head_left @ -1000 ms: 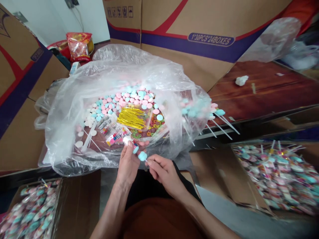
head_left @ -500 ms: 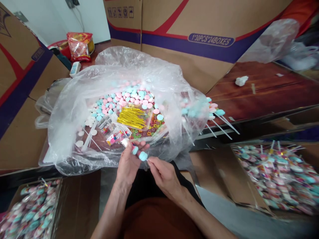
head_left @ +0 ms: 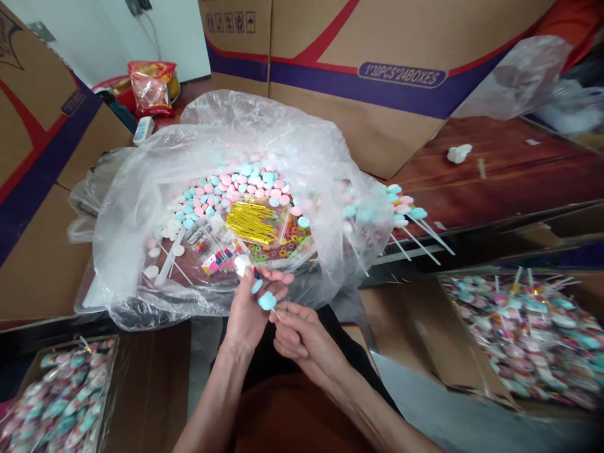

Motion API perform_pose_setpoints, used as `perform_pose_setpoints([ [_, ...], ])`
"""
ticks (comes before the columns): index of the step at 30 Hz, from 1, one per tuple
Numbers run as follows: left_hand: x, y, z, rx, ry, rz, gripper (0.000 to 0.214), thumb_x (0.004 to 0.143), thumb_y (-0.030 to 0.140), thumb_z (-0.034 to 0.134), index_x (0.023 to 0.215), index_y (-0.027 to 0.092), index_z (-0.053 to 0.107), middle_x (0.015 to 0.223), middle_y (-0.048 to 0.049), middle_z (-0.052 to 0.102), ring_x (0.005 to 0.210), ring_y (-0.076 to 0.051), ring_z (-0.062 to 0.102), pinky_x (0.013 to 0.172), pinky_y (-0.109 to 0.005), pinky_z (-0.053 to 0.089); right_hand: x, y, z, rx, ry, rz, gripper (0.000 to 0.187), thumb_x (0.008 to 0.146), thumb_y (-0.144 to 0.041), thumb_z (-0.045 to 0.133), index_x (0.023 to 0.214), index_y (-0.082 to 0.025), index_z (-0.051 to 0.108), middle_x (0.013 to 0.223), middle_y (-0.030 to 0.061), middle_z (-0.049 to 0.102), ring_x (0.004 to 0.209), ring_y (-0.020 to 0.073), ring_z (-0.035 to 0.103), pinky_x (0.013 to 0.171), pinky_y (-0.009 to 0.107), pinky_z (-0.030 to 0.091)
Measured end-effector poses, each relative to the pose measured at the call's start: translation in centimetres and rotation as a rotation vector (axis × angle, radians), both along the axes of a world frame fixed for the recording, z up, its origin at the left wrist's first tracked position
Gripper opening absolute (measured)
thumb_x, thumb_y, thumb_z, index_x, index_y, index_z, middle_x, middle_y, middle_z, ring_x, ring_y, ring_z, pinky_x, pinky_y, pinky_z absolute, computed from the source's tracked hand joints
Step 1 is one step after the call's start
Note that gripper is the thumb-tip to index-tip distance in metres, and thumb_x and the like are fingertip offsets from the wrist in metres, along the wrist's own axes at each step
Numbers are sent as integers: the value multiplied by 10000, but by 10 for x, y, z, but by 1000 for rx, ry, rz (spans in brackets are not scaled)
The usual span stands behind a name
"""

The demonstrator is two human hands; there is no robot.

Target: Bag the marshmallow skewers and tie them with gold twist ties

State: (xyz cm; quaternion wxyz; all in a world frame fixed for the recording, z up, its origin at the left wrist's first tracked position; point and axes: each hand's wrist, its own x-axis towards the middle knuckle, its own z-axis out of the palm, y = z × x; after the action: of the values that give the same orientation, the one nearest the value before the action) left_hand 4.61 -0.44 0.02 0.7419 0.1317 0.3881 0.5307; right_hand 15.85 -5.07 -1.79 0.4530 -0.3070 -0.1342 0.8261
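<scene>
Between my two hands is a marshmallow skewer (head_left: pixel 267 301), with blue pieces near the stick end and a white piece at its far end. My left hand (head_left: pixel 250 308) cradles the upper part, thumb against the white piece and fingers curled behind. My right hand (head_left: pixel 302 333) pinches the thin stick just below the lowest blue piece. Beyond them lie printed clear wrappers (head_left: pixel 214 248), a tray of gold twist ties (head_left: pixel 250 221), ring-shaped candies (head_left: pixel 283 245) and a heap of pink, blue and white marshmallows (head_left: pixel 236 187), inside a large clear plastic bag (head_left: pixel 136 170).
Finished-looking skewers (head_left: pixel 415 217) stick out at the bag's right side. Boxes of wrapped skewers stand low at the right (head_left: pixel 533 340) and left (head_left: pixel 70 390). Large cardboard cartons (head_left: pixel 330 94) rise behind the table. A red snack packet (head_left: pixel 150 88) sits at the back left.
My right hand has shifted slightly left and down, its fingers opening a little around the stick. The skewer has tilted slightly, and more of its white end shows above my left thumb.
</scene>
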Motion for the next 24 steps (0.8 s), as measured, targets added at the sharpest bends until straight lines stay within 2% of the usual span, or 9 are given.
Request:
perform_pose_setpoints([
  [2,1,-1,1,27,45,-66,405,776,574,770,798,184,663,849,-44,735,984,-271,738,768,-295,563,1,3,-2,46,-96,-60,228,846,-358,729,795,-146,663,452,-121,356,376,18,177,420,194,157],
  [4,3,-3,-1,44,100,-83,407,789,579,752,809,180,676,862,-66,750,978,-278,737,759,-303,563,1,5,-6,153,-298,-142,247,898,-373,670,782,-156,647,464,-105,374,395,36,237,429,201,182],
  [8,2,-7,-4,37,213,-53,448,851,609,666,869,163,707,965,-112,769,985,-283,735,836,-359,569,5,3,-9,510,-799,-261,215,959,-303,568,805,-173,640,551,-61,459,495,80,410,510,223,326],
  [10,-3,-6,-4,36,254,-59,536,839,671,636,951,154,721,1090,-144,757,1003,-297,732,870,-393,568,9,2,-8,648,-942,-286,195,966,-271,540,836,-175,649,579,-54,472,519,88,434,540,231,353],
  [13,-15,1,2,75,328,47,671,785,743,633,1104,157,705,1212,-170,723,1057,-306,719,904,-400,559,17,3,-3,648,-955,-249,222,985,-287,511,837,-178,636,558,-62,451,503,90,429,522,227,347],
  [16,-25,12,9,151,334,159,641,789,709,664,1150,180,692,1191,-150,737,1094,-294,710,927,-389,551,23,6,3,558,-859,-167,261,987,-341,516,824,-174,633,530,-67,450,495,91,426,516,225,347],
  [20,-32,22,16,196,264,58,453,789,510,791,1087,176,718,1115,-134,764,1084,-308,717,935,-415,554,27,10,10,487,-763,-80,282,975,-378,529,835,-165,648,493,-82,437,441,80,355,481,225,319],
  [24,-30,22,13,161,247,78,391,759,471,829,992,170,739,1019,-121,784,1039,-307,734,910,-418,570,31,14,14,574,-878,-113,277,990,-340,509,809,-172,634,507,-73,450,457,87,402,483,218,344],
])
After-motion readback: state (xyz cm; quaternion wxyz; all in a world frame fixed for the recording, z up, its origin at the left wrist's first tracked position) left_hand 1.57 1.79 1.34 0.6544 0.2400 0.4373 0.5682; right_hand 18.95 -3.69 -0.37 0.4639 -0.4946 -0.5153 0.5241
